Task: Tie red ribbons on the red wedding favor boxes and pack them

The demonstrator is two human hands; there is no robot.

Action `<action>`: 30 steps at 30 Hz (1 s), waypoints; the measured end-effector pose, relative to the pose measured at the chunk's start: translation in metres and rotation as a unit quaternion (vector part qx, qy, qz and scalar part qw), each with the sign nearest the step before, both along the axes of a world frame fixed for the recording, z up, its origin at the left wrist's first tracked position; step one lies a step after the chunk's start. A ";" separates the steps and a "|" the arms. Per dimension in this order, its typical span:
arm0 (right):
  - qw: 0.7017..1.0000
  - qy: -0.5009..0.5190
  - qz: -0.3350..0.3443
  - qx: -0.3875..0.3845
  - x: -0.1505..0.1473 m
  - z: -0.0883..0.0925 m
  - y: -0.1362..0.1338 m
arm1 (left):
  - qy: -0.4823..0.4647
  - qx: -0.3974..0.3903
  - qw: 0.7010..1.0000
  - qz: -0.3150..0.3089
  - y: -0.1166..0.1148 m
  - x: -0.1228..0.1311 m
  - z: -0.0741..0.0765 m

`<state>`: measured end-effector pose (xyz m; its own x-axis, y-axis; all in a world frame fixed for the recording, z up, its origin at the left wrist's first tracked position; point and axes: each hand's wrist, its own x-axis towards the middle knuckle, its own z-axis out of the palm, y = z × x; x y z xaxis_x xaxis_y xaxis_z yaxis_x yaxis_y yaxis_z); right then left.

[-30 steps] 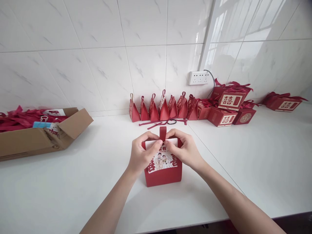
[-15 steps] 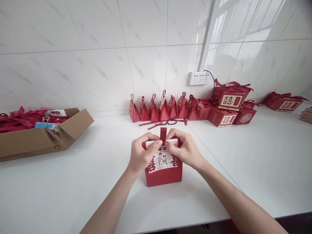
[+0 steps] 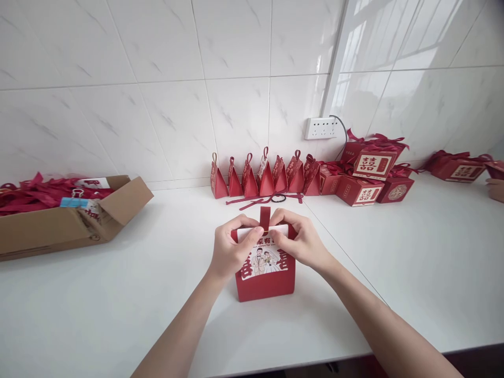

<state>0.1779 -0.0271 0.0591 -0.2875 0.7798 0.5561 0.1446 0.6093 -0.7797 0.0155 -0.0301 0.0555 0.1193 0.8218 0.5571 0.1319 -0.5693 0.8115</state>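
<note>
A red gift box (image 3: 266,287) stands upright on the white table in front of me. Its front carries a white label with a cartoon bride and groom and red characters. From its top edge a red ribbon loop (image 3: 265,218) sticks up. My left hand (image 3: 235,247) pinches the top edge to the left of the loop, thumb in front and fingers behind. On the other side, my right hand (image 3: 297,236) pinches the same edge, its thumb close to the left thumb. The fingers behind the box are partly hidden.
Several red triangular boxes (image 3: 249,181) line the wall, with loose ribbon (image 3: 252,201) before them. Stacked red boxes (image 3: 364,194) stand to their right. At left lies an open cardboard box (image 3: 43,231) of ribbons. Another person's hand (image 3: 496,190) shows at the far right.
My hands keep their pinch on the box top, with almost no movement. At the far right, the other person's hand now has a red item by it.
</note>
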 end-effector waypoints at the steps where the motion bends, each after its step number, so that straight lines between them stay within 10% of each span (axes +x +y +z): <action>1: 1.000 0.000 0.001 0.002 0.000 -0.001 0.000 | 0.002 0.001 1.000 0.001 0.000 0.000 0.000; 16: 0.998 -0.004 -0.033 0.047 -0.005 -0.006 0.000 | -0.014 -0.025 0.999 0.039 -0.004 0.004 -0.002; 25: 0.994 0.068 -0.020 -0.078 0.033 -0.037 -0.038 | -0.010 -0.170 0.985 0.014 -0.046 -0.026 -0.065; 30: 0.978 0.061 0.020 -0.200 0.028 -0.067 -0.055 | -0.003 -0.201 0.980 -0.011 -0.053 -0.034 -0.071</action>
<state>0.2056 -0.0819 -0.0080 -0.2736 0.9311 0.2413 0.0181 0.2558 -0.9665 -0.0181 -0.0834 -0.0157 0.1378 0.9720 0.1904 0.1172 -0.2069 0.9713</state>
